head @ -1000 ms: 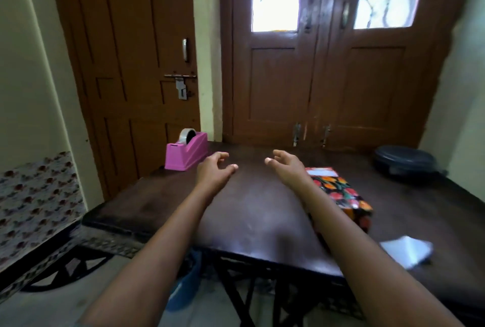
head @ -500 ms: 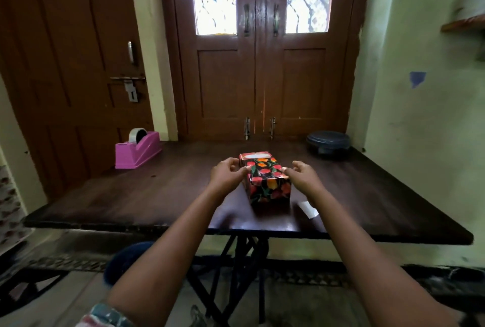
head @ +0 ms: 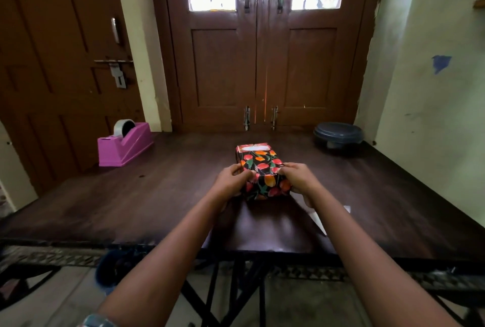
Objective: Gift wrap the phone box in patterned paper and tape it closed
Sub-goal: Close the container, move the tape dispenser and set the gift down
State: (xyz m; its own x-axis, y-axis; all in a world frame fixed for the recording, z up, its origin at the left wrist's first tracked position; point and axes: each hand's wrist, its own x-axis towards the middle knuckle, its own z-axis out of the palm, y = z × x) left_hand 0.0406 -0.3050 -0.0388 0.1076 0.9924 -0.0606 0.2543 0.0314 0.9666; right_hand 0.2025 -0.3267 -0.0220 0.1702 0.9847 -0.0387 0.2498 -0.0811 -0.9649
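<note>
Where the dark wooden table [head: 157,195] is seen from above, the wrapped phone box [head: 261,166] is found near its middle, laid lengthwise away from the viewer and covered in black patterned paper [head: 266,186] printed with red and orange flowers and green leaves; a pale patch edged in red is shown at its far end. Far to the left of the box, towards the back of the table, a pink tape dispenser [head: 125,147] is placed, and a roll of tape [head: 122,126] is seated in its top. Just left of the box, the left hand [head: 231,182] is pressed against its near left corner, the fingers curled over the top edge, so that the box is gripped. On the opposite side the right hand [head: 298,181] is set against the near right corner in like manner, fingers hooked over the top edge, and the box is thus held between the two hands. To the right of the box and nearer the viewer, a white scrap of paper [head: 320,223] is laid flat on the table, partly hidden by the right forearm. Further right of the box and behind it, at the back corner of the table, a dark round lidded container [head: 338,133] is stood. Behind the box, past the table, a brown double door [head: 262,64] is closed
</note>
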